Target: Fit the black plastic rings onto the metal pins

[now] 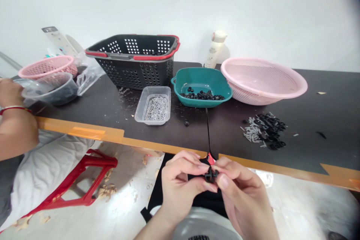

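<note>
Holding black part [211, 174] below orange-taped tabletop edge [87, 132]; white wall [180, 3] beyond.

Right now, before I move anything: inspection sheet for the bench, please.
Surface: dark table, orange-taped front edge.
Job's things: small black part with red bit, pinched by left hand and right hand; black rings in teal dish; loose rings and grey pins; silver screws in clear tray.
Clutter: black basket, pink colander, white bottle.
Hands: both on the part.
Cables: thin black strand from the part across the table.
Surroundings: co-worker's hand at left, red stool.
</note>
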`<action>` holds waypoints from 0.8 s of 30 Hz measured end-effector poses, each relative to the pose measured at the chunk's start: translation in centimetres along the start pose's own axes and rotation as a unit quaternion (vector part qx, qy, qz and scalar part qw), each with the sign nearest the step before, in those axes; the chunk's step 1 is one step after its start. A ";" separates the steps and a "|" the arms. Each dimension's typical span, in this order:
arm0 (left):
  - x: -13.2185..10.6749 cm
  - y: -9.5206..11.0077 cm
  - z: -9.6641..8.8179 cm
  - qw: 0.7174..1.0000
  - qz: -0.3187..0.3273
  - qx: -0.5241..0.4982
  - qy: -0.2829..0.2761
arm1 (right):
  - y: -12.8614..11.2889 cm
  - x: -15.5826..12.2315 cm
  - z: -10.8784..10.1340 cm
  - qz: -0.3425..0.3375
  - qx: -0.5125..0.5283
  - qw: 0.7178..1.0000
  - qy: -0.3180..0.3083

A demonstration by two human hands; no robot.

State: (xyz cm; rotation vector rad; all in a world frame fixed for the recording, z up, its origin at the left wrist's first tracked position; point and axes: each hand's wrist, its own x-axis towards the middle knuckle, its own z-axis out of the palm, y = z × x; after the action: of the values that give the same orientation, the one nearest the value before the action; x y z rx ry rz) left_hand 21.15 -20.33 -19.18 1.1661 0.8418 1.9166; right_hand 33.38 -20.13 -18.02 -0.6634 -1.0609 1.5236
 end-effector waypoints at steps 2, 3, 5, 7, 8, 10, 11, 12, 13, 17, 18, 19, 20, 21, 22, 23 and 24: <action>0.2 0.0 -0.3 1.000 0.004 0.011 -0.011 | -0.3 0.4 -0.1 0.050 0.030 0.998 -0.027; 0.3 0.0 -0.4 1.000 0.010 0.018 -0.017 | -0.5 0.7 -0.1 0.086 0.051 0.994 -0.036; 0.5 0.0 -0.6 0.999 0.027 0.032 -0.030 | -0.9 1.1 0.0 0.161 0.099 0.981 -0.040; 0.6 0.0 -0.7 0.997 0.043 0.040 -0.042 | -0.9 1.4 -0.1 0.229 0.147 0.961 -0.047; 0.7 0.0 -0.7 0.997 0.049 0.044 -0.047 | -0.8 1.5 -0.3 0.257 0.168 0.950 -0.056; 0.9 0.0 -0.6 0.994 0.063 0.061 -0.058 | -0.5 1.5 -0.6 0.295 0.200 0.930 -0.091; 0.9 -0.1 -0.6 0.993 0.071 0.072 -0.064 | -0.4 1.5 -0.8 0.308 0.210 0.921 -0.112; 1.0 -0.2 -0.6 0.991 0.077 0.082 -0.072 | -0.2 1.5 -1.1 0.316 0.216 0.915 -0.128; 1.0 -0.2 -0.6 0.989 0.081 0.089 -0.081 | -0.1 1.5 -1.3 0.319 0.218 0.912 -0.137; 1.2 -0.5 -0.8 0.985 0.078 0.111 -0.107 | -0.1 1.8 -1.9 0.301 0.196 0.925 -0.123; 1.3 -0.4 -0.9 0.982 0.079 0.124 -0.114 | -0.1 1.9 -2.1 0.294 0.185 0.931 -0.115; 1.5 -0.2 -1.0 0.978 0.084 0.142 -0.124 | -0.1 2.0 -2.2 0.289 0.175 0.935 -0.108; 1.6 0.0 -1.1 0.973 0.092 0.164 -0.137 | -0.1 2.0 -2.4 0.286 0.165 0.939 -0.099; 1.8 0.3 -1.3 0.965 0.098 0.188 -0.153 | -0.1 2.1 -2.5 0.286 0.153 0.942 -0.089; 2.0 0.7 -1.4 0.957 0.101 0.212 -0.171 | -0.1 2.2 -2.7 0.286 0.142 0.944 -0.081; 2.3 1.0 -1.6 0.948 0.102 0.234 -0.188 | -0.1 2.2 -2.9 0.286 0.131 0.946 -0.077; 2.5 1.3 -1.7 0.941 0.100 0.250 -0.205 | -0.1 2.3 -3.1 0.287 0.118 0.947 -0.078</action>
State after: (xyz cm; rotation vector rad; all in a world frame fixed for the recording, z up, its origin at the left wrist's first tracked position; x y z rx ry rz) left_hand 18.50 -19.22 -17.64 1.9415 1.0354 1.5543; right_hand 35.51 -17.12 -19.01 -0.7278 -0.8112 2.2004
